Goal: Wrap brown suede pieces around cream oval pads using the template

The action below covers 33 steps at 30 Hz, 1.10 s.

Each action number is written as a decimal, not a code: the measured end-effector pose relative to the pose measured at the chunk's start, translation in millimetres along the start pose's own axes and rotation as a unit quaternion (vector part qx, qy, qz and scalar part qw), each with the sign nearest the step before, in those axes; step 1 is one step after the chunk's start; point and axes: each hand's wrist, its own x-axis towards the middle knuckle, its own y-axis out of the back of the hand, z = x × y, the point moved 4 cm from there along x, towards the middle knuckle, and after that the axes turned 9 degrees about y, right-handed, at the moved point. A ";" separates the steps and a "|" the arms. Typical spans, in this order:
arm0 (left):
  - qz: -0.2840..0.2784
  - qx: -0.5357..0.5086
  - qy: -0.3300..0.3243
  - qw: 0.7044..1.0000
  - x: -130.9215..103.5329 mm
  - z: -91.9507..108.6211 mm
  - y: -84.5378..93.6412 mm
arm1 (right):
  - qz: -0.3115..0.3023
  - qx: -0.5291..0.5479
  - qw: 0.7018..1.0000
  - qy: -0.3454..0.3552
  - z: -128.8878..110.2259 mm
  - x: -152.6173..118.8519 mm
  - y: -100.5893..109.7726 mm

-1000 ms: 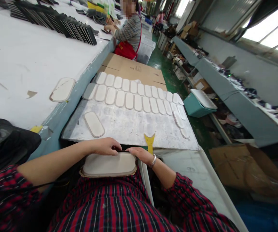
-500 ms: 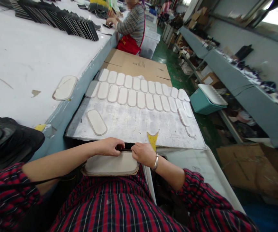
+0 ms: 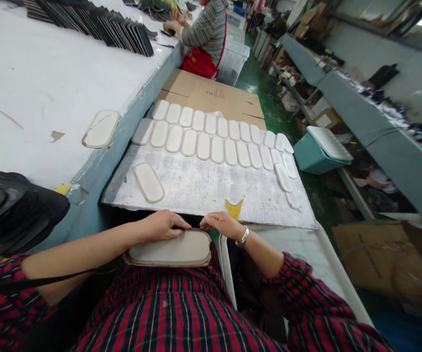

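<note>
Rounded off-white flat panel runs sideways, lower centre; left hand grips its top edge, right hand's by the corner, can't tell if gripping.

The co-worker is cut off above, the stacked black pieces at left.

Teal bin, red-aproned person, open cardboard box

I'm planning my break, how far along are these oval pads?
Two rows of pads look done, laid out on the board. In hand is the lap pad, left hand on its edge, right hand beside it. A slanted pad lies apart, perhaps unfinished; the total left isn't visible.
</note>
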 end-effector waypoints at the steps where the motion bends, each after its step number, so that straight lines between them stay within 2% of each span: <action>1: 0.002 -0.003 0.003 1.000 0.0 -0.3 -0.1 | -0.011 0.087 0.995 -0.040 10.2 4.8 -4.3; 3: 0.005 0.000 0.011 1.000 -0.2 -1.2 -0.4 | -0.052 0.209 0.971 -0.106 26.7 12.1 -17.6; 6: 0.016 0.018 0.010 1.000 -0.8 -2.7 -1.3 | -0.106 0.254 0.949 -0.151 38.2 17.2 -32.1; 8: 0.028 0.035 -0.004 0.999 -1.5 -3.3 -2.9 | -0.132 0.206 0.962 -0.121 36.1 20.2 -31.2; 11: 0.045 0.070 -0.033 0.996 -2.8 -2.0 -7.3 | -0.182 0.091 0.978 -0.036 24.8 26.2 -22.5; 16: 0.060 0.137 -0.053 0.987 -6.9 1.1 -8.0 | -0.263 0.035 0.963 0.057 4.5 33.7 -19.2; 18: 0.047 0.108 -0.035 0.992 -10.9 -5.3 -0.2 | -0.276 0.024 0.959 0.064 -0.7 34.5 -19.5; 21: 0.002 -0.013 0.025 1.000 -22.3 -26.5 14.7 | -0.285 0.007 0.956 0.062 -4.4 35.3 -18.4; 23: -0.020 -0.055 0.034 0.998 -32.6 -39.8 20.1 | -0.296 0.008 0.953 0.063 -3.9 37.7 -19.0; 27: -0.013 -0.052 0.001 0.999 -46.8 -52.0 17.2 | -0.326 0.025 0.943 0.063 1.0 50.8 -29.6; 33: 0.005 -0.047 -0.052 0.998 -50.9 -48.0 14.0 | -0.325 0.034 0.944 0.037 -4.3 80.7 -53.1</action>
